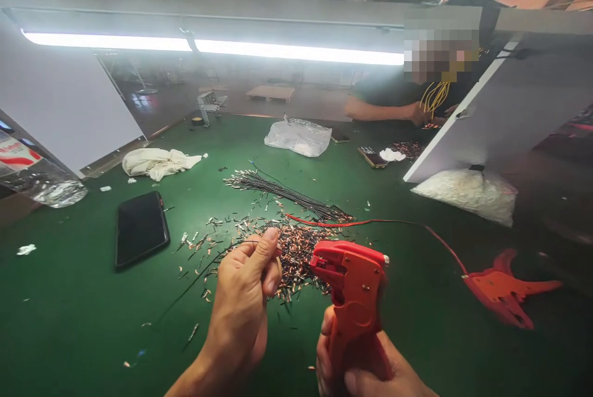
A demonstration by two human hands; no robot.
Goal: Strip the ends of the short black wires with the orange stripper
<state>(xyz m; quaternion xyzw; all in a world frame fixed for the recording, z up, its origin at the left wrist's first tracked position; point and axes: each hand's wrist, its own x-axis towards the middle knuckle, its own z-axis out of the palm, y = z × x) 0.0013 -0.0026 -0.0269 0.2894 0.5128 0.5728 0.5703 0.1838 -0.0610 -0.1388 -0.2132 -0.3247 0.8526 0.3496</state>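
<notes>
Right hand point(365, 372) around upright red crimping tool point(354, 298), head pointing left.

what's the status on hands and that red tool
Left hand pinching a thin black wire. Right hand gripping red crimping tool. Terminal pile just beyond.

I count two red plastic wire-stripping tools point(354, 298) point(503, 292), two dark phones point(140, 228) point(372, 157), two clear plastic bags point(299, 136) point(466, 194), and one crumpled white cloth point(157, 162) on the green table point(69, 317).
</notes>
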